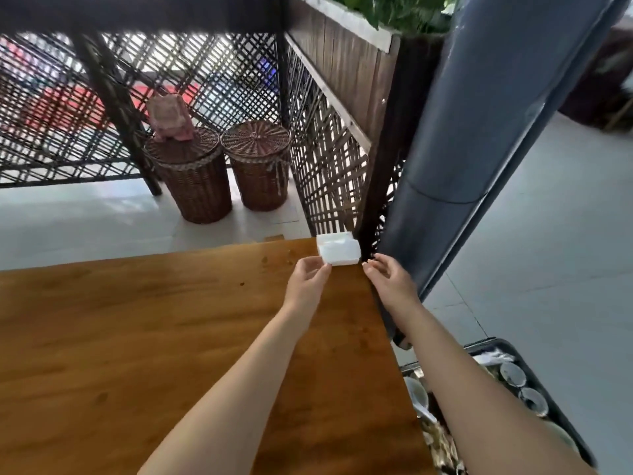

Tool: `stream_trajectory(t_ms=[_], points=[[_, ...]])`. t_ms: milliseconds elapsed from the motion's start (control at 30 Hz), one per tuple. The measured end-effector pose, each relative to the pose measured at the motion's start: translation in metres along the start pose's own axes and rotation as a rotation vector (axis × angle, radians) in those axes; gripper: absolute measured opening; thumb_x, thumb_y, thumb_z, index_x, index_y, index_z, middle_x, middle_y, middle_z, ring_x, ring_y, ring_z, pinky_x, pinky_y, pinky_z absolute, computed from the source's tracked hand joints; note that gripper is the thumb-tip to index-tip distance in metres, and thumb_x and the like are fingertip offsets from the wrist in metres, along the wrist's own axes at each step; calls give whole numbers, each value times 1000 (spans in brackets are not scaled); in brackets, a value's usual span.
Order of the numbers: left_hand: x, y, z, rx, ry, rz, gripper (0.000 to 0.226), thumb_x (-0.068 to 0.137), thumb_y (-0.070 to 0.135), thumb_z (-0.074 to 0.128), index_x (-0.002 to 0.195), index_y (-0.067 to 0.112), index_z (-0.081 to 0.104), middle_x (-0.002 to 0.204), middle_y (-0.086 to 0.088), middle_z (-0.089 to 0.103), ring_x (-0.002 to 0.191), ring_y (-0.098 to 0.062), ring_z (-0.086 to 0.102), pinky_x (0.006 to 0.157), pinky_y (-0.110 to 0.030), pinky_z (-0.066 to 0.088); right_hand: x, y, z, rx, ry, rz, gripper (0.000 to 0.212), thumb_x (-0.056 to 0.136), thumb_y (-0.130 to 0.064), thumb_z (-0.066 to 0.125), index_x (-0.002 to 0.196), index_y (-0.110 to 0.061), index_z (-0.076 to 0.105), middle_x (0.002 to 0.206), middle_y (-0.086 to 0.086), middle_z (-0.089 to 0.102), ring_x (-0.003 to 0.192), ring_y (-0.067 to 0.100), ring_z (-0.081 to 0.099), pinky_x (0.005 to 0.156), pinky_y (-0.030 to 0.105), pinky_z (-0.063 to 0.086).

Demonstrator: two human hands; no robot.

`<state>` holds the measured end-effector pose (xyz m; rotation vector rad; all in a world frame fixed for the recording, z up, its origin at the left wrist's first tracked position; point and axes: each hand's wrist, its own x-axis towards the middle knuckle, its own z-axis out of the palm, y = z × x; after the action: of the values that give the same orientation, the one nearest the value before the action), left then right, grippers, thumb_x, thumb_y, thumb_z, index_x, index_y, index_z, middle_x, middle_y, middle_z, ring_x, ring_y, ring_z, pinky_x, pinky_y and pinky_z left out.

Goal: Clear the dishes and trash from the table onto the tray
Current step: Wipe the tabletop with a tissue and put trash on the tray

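Two bare forearms reach out from the bottom edge over the wooden table toward its far right corner. At that corner the left hand has its fingers curled, with the fingertips up against the near left corner of a small white box. Whether they pinch the box or only touch it cannot be told. The right hand is at the box's near right corner, fingers loosely bent and holding nothing; the tips sit just beside the box, and contact is unclear. The box rests flat on the tabletop, right at the far edge, between the two hands.

Down to the right, below the table's edge and partly hidden by the right forearm, is a dark tray. It holds several small cups and some crumpled white scraps, all a little blurred.

Beyond the table, on a pale floor, stand two lidded wicker baskets side by side, and a pink object sits on the left one's lid. Behind them runs a woven lattice screen. A grey column rises beside the table's right corner, with green leaves above a wooden planter near it.
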<state>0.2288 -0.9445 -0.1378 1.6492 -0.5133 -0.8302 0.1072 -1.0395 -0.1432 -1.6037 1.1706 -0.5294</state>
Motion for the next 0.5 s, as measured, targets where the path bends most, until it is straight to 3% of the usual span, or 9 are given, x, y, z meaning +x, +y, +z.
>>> stream_trajectory(t_ms=[233, 400, 500], points=[[83, -39, 9, 82, -36, 2, 36, 94, 28, 57, 127, 15, 52, 125, -1, 56, 108, -8, 50, 67, -10, 42, 74, 33, 29, -105, -46, -30, 57, 92, -41, 58, 143, -24, 39, 143, -3, 46, 130, 18, 43, 95, 31, 41], [129, -64, 11, 285, -26, 91, 57, 90, 30, 64, 140, 16, 42, 140, -1, 48, 125, -19, 48, 100, -33, 43, 114, 53, 45, -330, -47, -106, 67, 87, -37, 67, 145, -25, 37, 150, 4, 36, 138, 22, 33, 108, 40, 34], [158, -81, 12, 377, -56, 123, 84, 82, 29, 74, 149, 16, 25, 152, -1, 34, 136, -19, 35, 108, -31, 31, 140, 62, 56, -480, -20, -193, 68, 88, -33, 66, 147, -20, 35, 154, 3, 31, 143, 18, 21, 114, 35, 23]])
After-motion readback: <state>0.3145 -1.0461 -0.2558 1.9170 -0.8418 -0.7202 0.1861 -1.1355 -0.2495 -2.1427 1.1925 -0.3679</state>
